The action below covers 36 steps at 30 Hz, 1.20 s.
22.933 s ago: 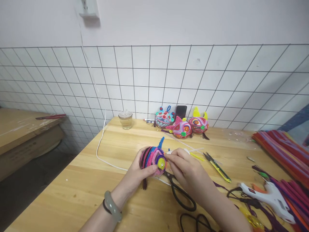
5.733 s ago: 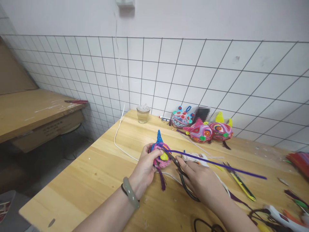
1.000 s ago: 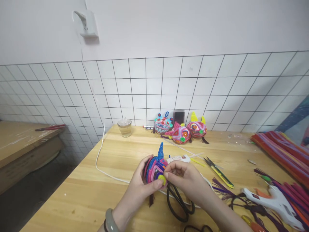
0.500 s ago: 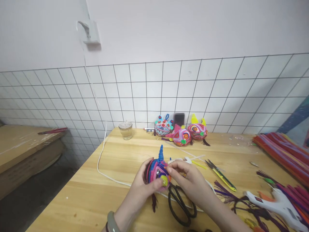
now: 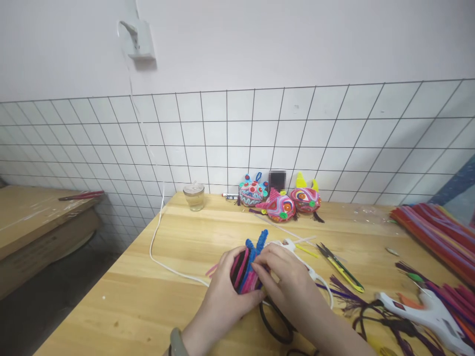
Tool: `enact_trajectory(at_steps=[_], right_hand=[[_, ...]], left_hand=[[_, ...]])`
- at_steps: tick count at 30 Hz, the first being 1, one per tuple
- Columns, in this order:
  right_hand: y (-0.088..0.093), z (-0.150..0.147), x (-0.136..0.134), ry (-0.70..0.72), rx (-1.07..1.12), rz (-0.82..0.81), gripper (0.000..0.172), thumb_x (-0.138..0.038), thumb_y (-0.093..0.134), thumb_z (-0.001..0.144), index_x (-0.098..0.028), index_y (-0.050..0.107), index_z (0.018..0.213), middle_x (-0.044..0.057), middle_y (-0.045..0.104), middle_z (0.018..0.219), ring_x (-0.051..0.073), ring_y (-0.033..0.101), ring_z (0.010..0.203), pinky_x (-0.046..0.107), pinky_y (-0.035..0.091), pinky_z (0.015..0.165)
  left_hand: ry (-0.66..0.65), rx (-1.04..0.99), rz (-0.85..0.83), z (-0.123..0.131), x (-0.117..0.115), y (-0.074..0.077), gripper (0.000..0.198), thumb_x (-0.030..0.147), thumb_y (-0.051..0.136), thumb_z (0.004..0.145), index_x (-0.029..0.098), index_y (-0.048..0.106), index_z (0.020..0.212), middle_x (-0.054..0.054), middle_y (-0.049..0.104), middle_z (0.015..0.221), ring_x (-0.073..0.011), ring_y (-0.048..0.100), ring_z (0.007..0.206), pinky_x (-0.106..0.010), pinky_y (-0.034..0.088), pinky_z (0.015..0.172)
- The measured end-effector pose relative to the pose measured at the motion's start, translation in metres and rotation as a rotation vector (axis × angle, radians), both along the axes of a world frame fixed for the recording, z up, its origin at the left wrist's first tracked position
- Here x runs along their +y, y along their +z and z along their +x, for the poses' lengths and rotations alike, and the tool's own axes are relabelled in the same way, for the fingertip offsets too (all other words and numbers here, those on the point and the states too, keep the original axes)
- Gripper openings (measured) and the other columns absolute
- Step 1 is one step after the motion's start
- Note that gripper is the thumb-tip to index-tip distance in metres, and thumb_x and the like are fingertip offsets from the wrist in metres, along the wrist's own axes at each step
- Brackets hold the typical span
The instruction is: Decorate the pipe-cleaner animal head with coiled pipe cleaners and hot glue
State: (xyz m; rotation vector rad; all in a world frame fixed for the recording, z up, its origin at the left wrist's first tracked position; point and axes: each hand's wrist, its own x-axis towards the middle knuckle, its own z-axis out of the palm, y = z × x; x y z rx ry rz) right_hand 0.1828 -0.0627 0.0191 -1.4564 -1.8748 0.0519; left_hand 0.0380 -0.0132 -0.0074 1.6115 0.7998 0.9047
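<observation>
My left hand (image 5: 230, 287) is wrapped round a small stuffed pipe-cleaner ornament (image 5: 245, 269), striped in pink, black and blue, with two blue horns on top. The fingers and thumb of my right hand (image 5: 284, 272) are pinched together against its front, just below the taller horn. Whether something small sits between those fingertips is hidden. Below my hands, black loops (image 5: 276, 324) lie on the table, partly covered by my right wrist. Behind my right hand rests a white tool (image 5: 289, 244) with a white cord.
Several finished-looking colourful ornaments (image 5: 280, 206) stand along the tiled wall beside a lidded glass (image 5: 195, 198). Yellow-handled snips (image 5: 341, 267) lie right of my hands. Farther right are a white glue gun (image 5: 423, 316), purple tassels (image 5: 345, 291) and bundled red pipe cleaners (image 5: 438, 237).
The ornament has turned in my left hand: its button-decorated face is out of sight, and striped side and a second blue horn show. My right hand stays pinched at it.
</observation>
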Motion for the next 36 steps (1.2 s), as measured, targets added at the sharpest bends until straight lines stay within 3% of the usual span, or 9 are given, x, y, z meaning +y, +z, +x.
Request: enact_trajectory(at_steps=[3, 9, 14, 19, 23, 27, 30, 33, 36], right_hand=[[0.004, 0.002, 0.002, 0.001, 0.068, -0.034, 0.02, -0.018, 0.042, 0.093, -0.02, 0.053, 0.076, 0.004, 0.057, 0.078, 0.019, 0.052, 0.074, 0.032, 0.042, 0.067], [0.022, 0.026, -0.001, -0.15, 0.491, -0.083, 0.025, -0.037, 0.043, 0.092, -0.022, 0.05, 0.073, -0.001, 0.05, 0.067, 0.016, 0.049, 0.064, 0.026, 0.041, 0.059], [0.041, 0.036, -0.012, -0.069, 0.622, -0.055, 0.037, -0.045, 0.039, 0.093, -0.022, 0.047, 0.065, -0.002, 0.047, 0.065, 0.016, 0.047, 0.065, 0.026, 0.04, 0.062], [0.038, 0.024, -0.012, -0.053, 0.391, -0.158, 0.032, -0.039, 0.045, 0.09, -0.022, 0.052, 0.065, -0.001, 0.053, 0.063, 0.015, 0.05, 0.06, 0.026, 0.041, 0.057], [0.024, 0.012, -0.009, -0.025, 0.044, -0.033, 0.014, -0.021, 0.048, 0.09, -0.019, 0.061, 0.088, 0.005, 0.065, 0.082, 0.019, 0.059, 0.074, 0.03, 0.046, 0.068], [0.012, 0.003, -0.009, -0.021, -0.281, 0.185, 0.018, -0.013, 0.046, 0.09, -0.017, 0.064, 0.092, 0.008, 0.068, 0.085, 0.023, 0.061, 0.079, 0.036, 0.045, 0.074], [0.006, -0.001, -0.01, -0.057, -0.426, 0.313, 0.022, -0.009, 0.044, 0.089, -0.014, 0.065, 0.086, 0.009, 0.067, 0.075, 0.023, 0.06, 0.068, 0.036, 0.045, 0.067], [0.001, -0.002, -0.009, -0.072, -0.526, 0.27, 0.025, -0.005, 0.042, 0.087, -0.012, 0.066, 0.083, 0.01, 0.066, 0.071, 0.023, 0.058, 0.064, 0.036, 0.044, 0.061], [0.001, 0.006, -0.005, -0.084, -0.544, 0.223, 0.025, -0.008, 0.041, 0.089, -0.013, 0.065, 0.087, 0.012, 0.067, 0.077, 0.024, 0.061, 0.07, 0.037, 0.045, 0.067]], left_hand=[[0.029, 0.035, 0.029, 0.001, 0.0, -0.002, 0.067, 0.014, 0.075, 0.058, 0.021, 0.048, 0.12, -0.012, 0.059, 0.123, -0.0306, 0.056, 0.115, -0.047, 0.041, 0.1], [0.048, -0.053, -0.091, -0.002, 0.007, -0.002, 0.071, 0.02, 0.077, 0.06, 0.02, 0.044, 0.123, -0.013, 0.058, 0.125, -0.0289, 0.057, 0.113, -0.044, 0.041, 0.1], [0.191, -0.206, -0.184, -0.008, 0.021, -0.003, 0.076, 0.033, 0.078, 0.061, 0.016, 0.04, 0.124, -0.016, 0.055, 0.128, -0.0282, 0.055, 0.115, -0.042, 0.041, 0.101], [0.193, -0.244, -0.193, -0.007, 0.024, -0.006, 0.076, 0.035, 0.076, 0.063, 0.016, 0.037, 0.126, -0.016, 0.056, 0.126, -0.0284, 0.056, 0.114, -0.043, 0.042, 0.099], [0.22, -0.046, 0.036, -0.002, 0.015, -0.009, 0.077, 0.026, 0.077, 0.061, 0.019, 0.038, 0.127, -0.014, 0.05, 0.131, -0.0286, 0.05, 0.121, -0.045, 0.037, 0.104], [0.265, 0.142, 0.324, 0.0, 0.004, -0.01, 0.068, 0.02, 0.071, 0.065, 0.023, 0.042, 0.126, -0.011, 0.05, 0.127, -0.0274, 0.047, 0.122, -0.047, 0.037, 0.103], [0.291, 0.244, 0.425, -0.001, 0.0, -0.011, 0.063, 0.02, 0.068, 0.069, 0.025, 0.044, 0.127, -0.012, 0.047, 0.129, -0.0294, 0.047, 0.121, -0.05, 0.039, 0.099], [0.314, 0.282, 0.448, -0.002, -0.003, -0.01, 0.059, 0.024, 0.068, 0.07, 0.025, 0.049, 0.126, -0.013, 0.048, 0.128, -0.0323, 0.048, 0.12, -0.051, 0.04, 0.097], [0.32, 0.248, 0.437, -0.001, -0.004, -0.007, 0.058, 0.028, 0.07, 0.069, 0.026, 0.051, 0.125, -0.013, 0.051, 0.126, -0.0328, 0.049, 0.118, -0.05, 0.04, 0.097]])
